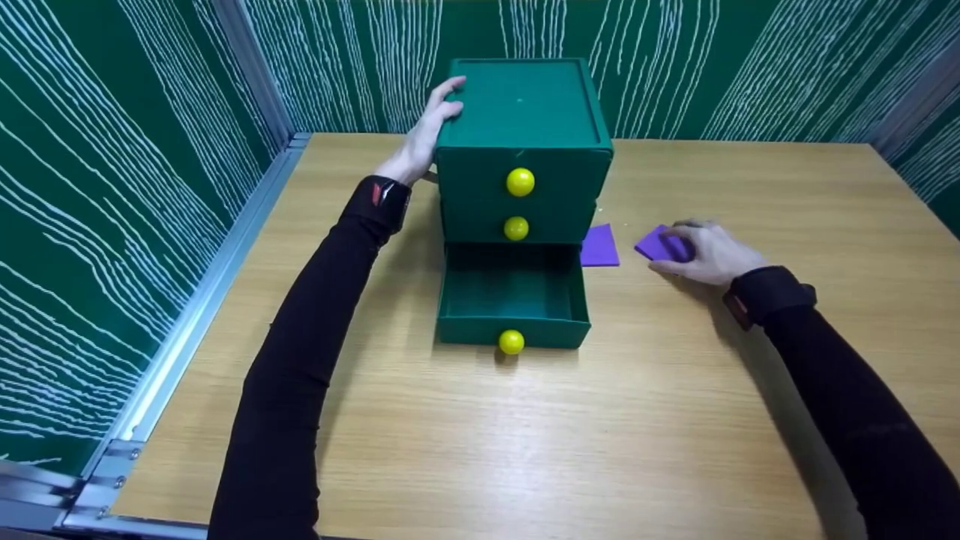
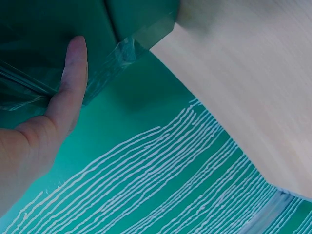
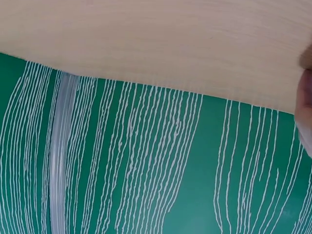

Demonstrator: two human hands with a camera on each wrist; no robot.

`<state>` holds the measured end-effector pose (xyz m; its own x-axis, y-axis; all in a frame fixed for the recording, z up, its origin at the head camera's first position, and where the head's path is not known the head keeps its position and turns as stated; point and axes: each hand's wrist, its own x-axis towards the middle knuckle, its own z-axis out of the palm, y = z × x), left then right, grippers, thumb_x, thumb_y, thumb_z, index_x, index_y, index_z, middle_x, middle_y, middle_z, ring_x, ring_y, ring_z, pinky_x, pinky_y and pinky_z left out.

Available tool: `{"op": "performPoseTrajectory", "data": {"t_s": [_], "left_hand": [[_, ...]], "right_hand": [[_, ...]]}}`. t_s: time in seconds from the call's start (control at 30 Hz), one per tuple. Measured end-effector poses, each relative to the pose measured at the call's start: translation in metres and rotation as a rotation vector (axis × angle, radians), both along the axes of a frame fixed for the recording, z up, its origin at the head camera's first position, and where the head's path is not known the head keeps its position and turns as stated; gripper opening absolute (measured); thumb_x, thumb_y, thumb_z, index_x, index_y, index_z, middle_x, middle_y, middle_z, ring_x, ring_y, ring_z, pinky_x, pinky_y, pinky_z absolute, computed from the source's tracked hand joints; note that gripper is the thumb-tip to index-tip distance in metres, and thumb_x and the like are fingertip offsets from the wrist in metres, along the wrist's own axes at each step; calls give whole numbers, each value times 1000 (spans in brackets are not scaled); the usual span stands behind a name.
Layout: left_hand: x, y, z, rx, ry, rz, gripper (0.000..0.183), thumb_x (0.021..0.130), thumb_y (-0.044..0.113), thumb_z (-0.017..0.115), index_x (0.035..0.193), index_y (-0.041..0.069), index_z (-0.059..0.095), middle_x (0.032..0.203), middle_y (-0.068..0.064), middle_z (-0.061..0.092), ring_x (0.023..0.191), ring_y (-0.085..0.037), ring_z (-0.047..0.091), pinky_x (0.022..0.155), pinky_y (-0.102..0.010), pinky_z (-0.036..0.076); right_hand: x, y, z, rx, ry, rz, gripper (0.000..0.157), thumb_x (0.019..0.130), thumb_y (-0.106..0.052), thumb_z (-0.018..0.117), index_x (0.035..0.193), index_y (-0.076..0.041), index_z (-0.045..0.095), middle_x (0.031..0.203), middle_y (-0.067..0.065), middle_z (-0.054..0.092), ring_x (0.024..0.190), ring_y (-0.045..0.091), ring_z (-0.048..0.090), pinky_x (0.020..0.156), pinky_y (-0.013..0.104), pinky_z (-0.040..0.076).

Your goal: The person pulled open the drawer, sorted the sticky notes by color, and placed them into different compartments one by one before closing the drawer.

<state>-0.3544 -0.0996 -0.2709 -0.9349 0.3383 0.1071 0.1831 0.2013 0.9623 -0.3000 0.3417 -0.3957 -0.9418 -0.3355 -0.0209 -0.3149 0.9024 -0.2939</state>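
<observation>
A green drawer cabinet point(image 1: 521, 105) with yellow knobs stands on the table, its bottom drawer point(image 1: 469, 331) pulled out and the upper ones closed. My left hand point(image 1: 426, 139) rests along the cabinet's left side, fingertips at the top edge. In the left wrist view, one straight finger of that hand point(image 2: 53, 117) lies against the green plastic. To the right of the cabinet, my right hand point(image 1: 709, 251) pinches a flat purple square point(image 1: 654, 244) between thumb and fingers, close over the table. Another purple square point(image 1: 601, 246) lies beside the cabinet, partly hidden behind it.
The wooden table point(image 1: 465, 450) spreads out around the cabinet. Green panels with white wavy lines point(image 1: 660, 67) close off the back and sides, and a metal rail point(image 1: 202, 300) runs along the left edge. Small pale specks lie near the purple squares.
</observation>
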Motion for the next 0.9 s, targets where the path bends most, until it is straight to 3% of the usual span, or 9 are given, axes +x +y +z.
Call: {"op": "performPoseTrajectory", "data": {"t_s": [0.1,0.2,0.27,0.4,0.63,0.9], "left_hand": [[0,1,2,2,-3,0,58,102,33,27,159,28,15,170,-3,0,154,-24,9,125,-46,12],[0,2,3,8,-9,1,58,102,33,27,159,29,15,170,-2,0,154,-24,10,125,-46,12],[0,2,4,11,-14,3,58,102,33,27,159,30,16,169,-2,0,154,-24,11,125,-46,13],[0,2,4,17,-18,2,57,102,33,27,159,30,16,169,-2,0,154,-24,11,125,-45,12],[-1,1,2,25,-26,7,58,102,33,27,159,30,16,169,-1,1,153,-24,11,124,-45,13],[0,2,0,35,-9,-1,59,102,31,26,159,27,15,169,-4,1,153,-25,11,124,-44,13]], "right_hand": [[1,-1,4,-7,5,23,62,89,-43,73,131,1,61,115,25,64,94,34,57,72,38,48],[4,-2,9,-37,-17,35,52,84,-32,79,123,-1,65,105,21,67,85,26,58,64,28,41],[9,-4,13,-56,-39,40,52,79,-27,82,121,-2,66,112,23,68,90,26,61,69,29,47],[16,-8,17,-76,-40,54,52,71,-23,86,115,-3,67,110,25,68,92,29,64,72,31,51],[24,-20,24,-124,120,162,40,65,-18,88,98,-5,69,95,16,70,82,24,65,63,20,47],[39,-41,50,-196,196,310,39,64,-13,89,95,-5,67,93,9,69,79,18,60,60,19,47]]}}
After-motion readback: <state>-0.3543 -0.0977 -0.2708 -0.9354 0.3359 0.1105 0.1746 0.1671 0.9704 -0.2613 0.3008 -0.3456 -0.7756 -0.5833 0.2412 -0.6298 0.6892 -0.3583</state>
